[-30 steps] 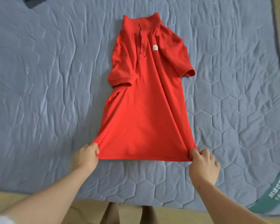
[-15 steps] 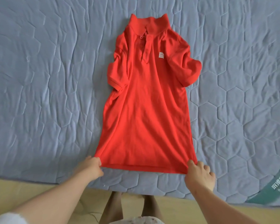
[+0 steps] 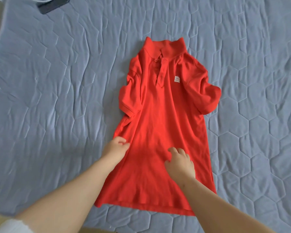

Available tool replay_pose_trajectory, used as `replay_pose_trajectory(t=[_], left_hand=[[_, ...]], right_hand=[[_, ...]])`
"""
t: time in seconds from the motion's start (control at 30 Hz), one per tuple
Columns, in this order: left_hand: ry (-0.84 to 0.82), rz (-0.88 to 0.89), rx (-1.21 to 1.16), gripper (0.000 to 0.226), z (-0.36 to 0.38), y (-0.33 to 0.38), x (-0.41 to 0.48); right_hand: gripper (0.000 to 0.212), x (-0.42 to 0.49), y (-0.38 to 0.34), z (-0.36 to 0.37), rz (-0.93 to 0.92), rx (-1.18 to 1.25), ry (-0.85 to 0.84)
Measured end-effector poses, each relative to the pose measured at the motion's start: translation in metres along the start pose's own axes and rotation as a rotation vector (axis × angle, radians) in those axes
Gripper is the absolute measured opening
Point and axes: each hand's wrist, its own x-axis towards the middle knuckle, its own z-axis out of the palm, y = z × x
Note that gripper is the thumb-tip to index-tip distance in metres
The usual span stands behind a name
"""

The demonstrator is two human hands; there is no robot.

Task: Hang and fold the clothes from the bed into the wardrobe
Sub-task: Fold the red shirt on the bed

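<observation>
A red polo shirt (image 3: 163, 125) lies face up on the blue-grey quilted bed (image 3: 57, 91), collar far from me and hem near the bed's front edge. Its short sleeves are bunched in at both sides. My left hand (image 3: 116, 148) touches the shirt's left side edge about halfway up, fingers loosely curled and holding nothing that I can see. My right hand (image 3: 180, 163) rests on top of the shirt's lower middle with bent fingers on the fabric.
A dark flat phone-like object (image 3: 53, 5) with a white cable lies at the bed's far left corner. The bed's front edge and a strip of floor (image 3: 0, 217) show at the bottom left. Bare quilt surrounds the shirt.
Both hands have let go of the hem corners and moved forward up the shirt. The shirt now lies flat, hem released near the bed's front edge.
</observation>
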Motion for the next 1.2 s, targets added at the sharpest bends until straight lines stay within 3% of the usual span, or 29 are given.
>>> replay_pose_trajectory(t=[0.07,0.13,0.2,0.3,0.37,0.47,0.57,0.73,0.83,0.9,1.0,1.13,1.2], left_hand=[[0.089,-0.015,-0.231,0.036,0.002,0.018,0.025],[0.158,-0.014,-0.311,0.048,0.005,0.031,0.05],[0.116,-0.077,-0.377,0.054,0.004,0.045,0.076],[-0.08,-0.281,-0.791,0.059,0.0,0.074,0.105],[0.005,-0.24,-0.933,0.046,-0.001,0.088,0.122],[0.251,-0.044,-0.963,0.032,-0.014,0.101,0.132],[0.432,0.136,-0.867,0.032,-0.046,0.104,0.139],[0.673,0.239,-0.74,0.031,-0.116,0.077,0.167],[0.508,0.156,-0.745,0.028,-0.133,0.06,0.184],[0.262,-0.049,-0.822,0.041,-0.129,0.051,0.186],[-0.004,-0.303,-0.733,0.057,-0.115,0.046,0.184],[-0.095,-0.385,-0.727,0.051,-0.106,0.044,0.187],[-0.141,-0.389,-0.775,0.061,-0.113,0.046,0.193]], right_hand=[[0.052,0.024,-0.014,0.001,-0.056,0.048,-0.002],[0.055,0.046,-0.024,0.003,-0.086,0.081,-0.011],[0.056,0.066,-0.029,0.006,-0.073,0.13,-0.017],[0.064,0.091,-0.032,0.012,-0.04,0.197,-0.096],[0.075,0.1,-0.031,0.018,-0.017,0.236,-0.211],[0.086,0.107,-0.028,0.024,0.009,0.223,-0.32],[0.09,0.11,-0.029,0.024,0.035,0.199,-0.353],[0.092,0.111,-0.032,0.022,0.056,0.159,-0.368],[0.094,0.114,-0.035,0.024,0.077,0.14,-0.381],[0.095,0.116,-0.037,0.025,0.086,0.128,-0.387],[0.096,0.118,-0.038,0.025,0.096,0.115,-0.39],[0.097,0.119,-0.036,0.026,0.099,0.112,-0.397],[0.097,0.118,-0.036,0.028,0.096,0.115,-0.389]])
